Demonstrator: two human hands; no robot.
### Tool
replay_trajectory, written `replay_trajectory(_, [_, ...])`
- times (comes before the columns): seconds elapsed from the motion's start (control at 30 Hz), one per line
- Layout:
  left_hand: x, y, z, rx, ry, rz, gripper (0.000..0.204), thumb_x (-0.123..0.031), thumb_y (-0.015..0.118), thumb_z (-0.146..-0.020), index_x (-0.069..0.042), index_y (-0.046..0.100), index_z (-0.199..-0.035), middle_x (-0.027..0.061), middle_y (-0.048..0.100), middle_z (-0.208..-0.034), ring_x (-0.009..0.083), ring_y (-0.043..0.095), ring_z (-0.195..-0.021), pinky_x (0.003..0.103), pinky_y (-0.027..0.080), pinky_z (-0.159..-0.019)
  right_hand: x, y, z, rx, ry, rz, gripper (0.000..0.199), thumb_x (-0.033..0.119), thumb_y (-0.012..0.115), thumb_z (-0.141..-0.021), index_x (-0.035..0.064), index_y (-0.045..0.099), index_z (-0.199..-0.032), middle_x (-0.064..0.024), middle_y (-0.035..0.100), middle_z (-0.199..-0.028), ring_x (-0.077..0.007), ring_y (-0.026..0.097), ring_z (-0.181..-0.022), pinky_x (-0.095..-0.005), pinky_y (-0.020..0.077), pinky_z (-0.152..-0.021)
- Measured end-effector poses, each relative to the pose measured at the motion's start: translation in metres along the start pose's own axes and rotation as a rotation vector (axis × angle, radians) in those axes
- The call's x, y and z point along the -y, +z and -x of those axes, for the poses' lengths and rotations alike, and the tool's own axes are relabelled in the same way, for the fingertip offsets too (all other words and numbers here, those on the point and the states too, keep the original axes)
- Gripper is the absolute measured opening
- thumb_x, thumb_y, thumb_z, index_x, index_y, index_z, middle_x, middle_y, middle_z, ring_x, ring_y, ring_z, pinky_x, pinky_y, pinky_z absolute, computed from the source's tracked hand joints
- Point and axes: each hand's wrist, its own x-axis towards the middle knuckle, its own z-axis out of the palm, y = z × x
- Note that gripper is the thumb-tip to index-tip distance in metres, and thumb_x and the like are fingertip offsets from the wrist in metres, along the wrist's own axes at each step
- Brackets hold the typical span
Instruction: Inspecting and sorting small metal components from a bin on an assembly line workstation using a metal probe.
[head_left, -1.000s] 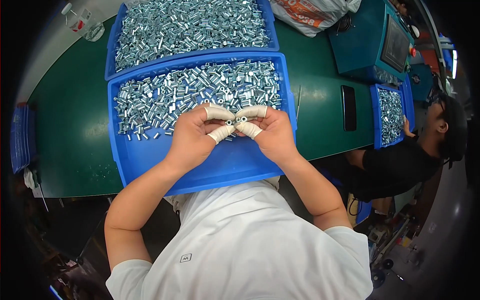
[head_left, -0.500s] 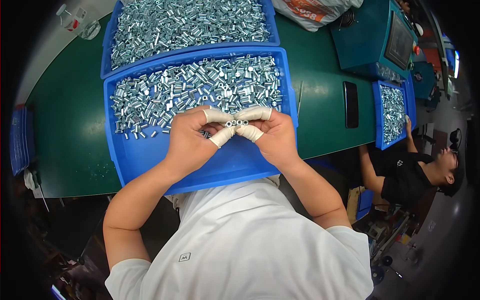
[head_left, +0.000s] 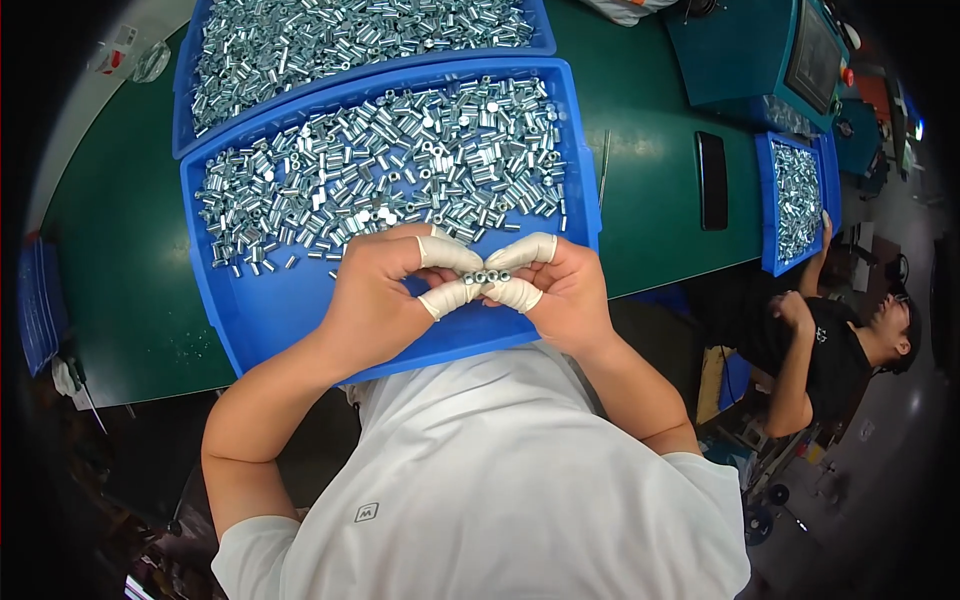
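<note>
My left hand [head_left: 378, 290] and my right hand [head_left: 572, 292] meet over the front part of a blue tray [head_left: 275, 318]. White finger covers wrap the thumbs and fingertips of both. Pinched between them is a short row of several small metal sleeves [head_left: 493, 277], side by side, their round open ends showing. Both hands are closed on this row, thumbs below and fingers above. Loose shiny sleeves [head_left: 480, 150] of the same kind lie heaped across the tray's far part. Part of the tray's bare bottom shows beside my left hand.
Behind stands another blue tray [head_left: 181, 115] full of sleeves. To the right are a thin rod [head_left: 604, 168], a black phone [head_left: 712, 180] and a teal machine [head_left: 740, 60] with a screen. A co-worker [head_left: 850, 345] sits at a smaller blue tray [head_left: 769, 215]. A clear bottle [head_left: 122, 48] lies far left.
My hands have drawn nearer to my body with the row of sleeves, off the heap and over the tray's bare front. The co-worker has lifted one hand away from the small tray.
</note>
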Motion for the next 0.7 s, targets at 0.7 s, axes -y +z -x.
replay_trajectory(0.7, [-0.006,0.008,0.008,0.131,-0.086,0.200,0.018,0.003,0.082,-0.080,-0.004,0.073,-0.094,0.0090,0.072,-0.087,0.0143,0.069,-0.078,0.026,0.052,-0.066,0.004,-0.003,0.027,0.060,0.158,-0.130,0.017,-0.006,0.069,-0.092,-0.0041,0.063,-0.108,-0.0145,0.071,-0.105,-0.0196,0.071,-0.097,-0.0314,0.0610,-0.081])
